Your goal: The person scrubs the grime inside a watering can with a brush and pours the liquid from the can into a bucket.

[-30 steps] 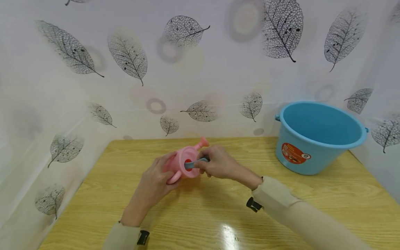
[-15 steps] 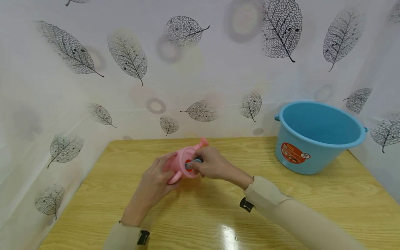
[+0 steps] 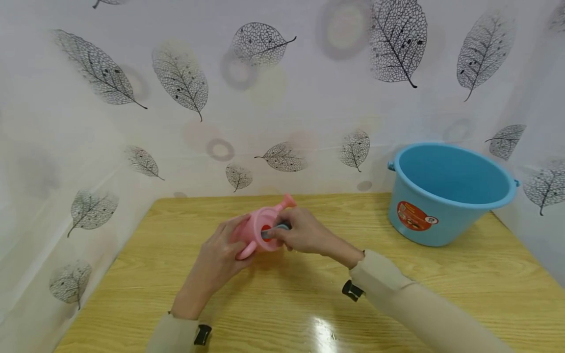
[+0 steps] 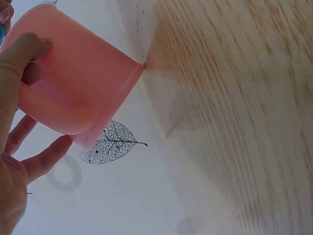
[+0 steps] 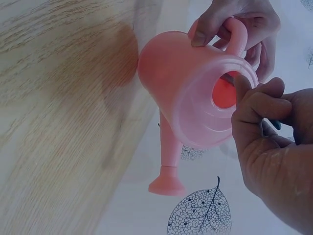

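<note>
Pink watering can (image 5: pixel 171 73); leaf-patterned backdrop (image 3: pixel 309 108)

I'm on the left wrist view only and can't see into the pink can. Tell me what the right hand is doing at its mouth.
Observer: The right hand holds a grey-blue utensil, its far end inside the mouth of the pink can.

Operator: Describe what shows inside, past the rim.

Observer: The right wrist view shows a round red patch in there; I cannot tell what it is.

Operator: Now report anything else standing on the table.

Observer: In the head view, a blue bucket stands upright at the far right of the table.
</note>
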Tool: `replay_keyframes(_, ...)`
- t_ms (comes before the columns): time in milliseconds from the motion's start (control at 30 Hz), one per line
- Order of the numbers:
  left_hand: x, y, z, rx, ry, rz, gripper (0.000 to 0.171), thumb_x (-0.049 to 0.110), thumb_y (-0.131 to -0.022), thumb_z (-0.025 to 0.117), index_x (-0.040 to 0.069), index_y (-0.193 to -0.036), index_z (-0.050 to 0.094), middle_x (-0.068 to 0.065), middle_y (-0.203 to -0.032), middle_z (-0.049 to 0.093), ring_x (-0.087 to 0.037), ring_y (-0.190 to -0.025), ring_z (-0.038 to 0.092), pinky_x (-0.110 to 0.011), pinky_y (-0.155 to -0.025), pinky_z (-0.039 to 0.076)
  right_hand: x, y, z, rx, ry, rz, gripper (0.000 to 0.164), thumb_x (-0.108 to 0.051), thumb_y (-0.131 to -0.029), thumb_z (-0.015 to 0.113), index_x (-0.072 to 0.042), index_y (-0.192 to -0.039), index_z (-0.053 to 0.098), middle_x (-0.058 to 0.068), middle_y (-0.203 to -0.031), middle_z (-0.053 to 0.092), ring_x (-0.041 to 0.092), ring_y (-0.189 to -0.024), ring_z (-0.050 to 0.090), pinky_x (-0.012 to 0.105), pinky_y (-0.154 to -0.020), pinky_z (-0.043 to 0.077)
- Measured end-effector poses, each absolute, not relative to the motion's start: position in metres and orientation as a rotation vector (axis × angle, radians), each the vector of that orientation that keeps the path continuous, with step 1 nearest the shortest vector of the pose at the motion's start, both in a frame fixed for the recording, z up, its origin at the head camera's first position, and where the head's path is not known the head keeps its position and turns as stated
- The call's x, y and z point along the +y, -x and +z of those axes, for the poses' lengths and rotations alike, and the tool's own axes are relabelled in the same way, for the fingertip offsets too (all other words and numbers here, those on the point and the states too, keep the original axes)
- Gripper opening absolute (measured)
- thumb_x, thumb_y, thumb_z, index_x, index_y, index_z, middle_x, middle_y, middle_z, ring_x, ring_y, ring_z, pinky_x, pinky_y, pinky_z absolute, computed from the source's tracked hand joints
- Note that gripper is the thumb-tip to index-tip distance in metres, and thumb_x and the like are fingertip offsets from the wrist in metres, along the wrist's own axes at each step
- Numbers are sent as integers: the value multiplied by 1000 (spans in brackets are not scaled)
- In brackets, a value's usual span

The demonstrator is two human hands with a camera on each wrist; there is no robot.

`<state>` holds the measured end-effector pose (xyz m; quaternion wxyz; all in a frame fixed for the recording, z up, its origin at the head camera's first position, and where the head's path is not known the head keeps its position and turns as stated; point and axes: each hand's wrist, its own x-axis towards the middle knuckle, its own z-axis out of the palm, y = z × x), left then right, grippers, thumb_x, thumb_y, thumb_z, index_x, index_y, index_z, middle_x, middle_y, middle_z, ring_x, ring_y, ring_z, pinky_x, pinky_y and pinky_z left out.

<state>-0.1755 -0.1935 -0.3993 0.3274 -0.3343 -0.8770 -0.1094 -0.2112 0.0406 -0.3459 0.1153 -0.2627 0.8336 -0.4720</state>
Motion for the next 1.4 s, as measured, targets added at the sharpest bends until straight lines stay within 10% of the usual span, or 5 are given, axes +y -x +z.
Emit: replay_keyframes(1400, -197, 178, -402, -2311, 869, -346, 31, 21, -70, 93, 11, -63, 65, -17, -136, 60, -36, -120, 61, -50, -91, 62, 70, 209, -340, 2352, 774, -1437, 12, -14, -97, 67, -4, -91, 70, 8, -73, 70, 11, -51, 53, 20, -44, 39)
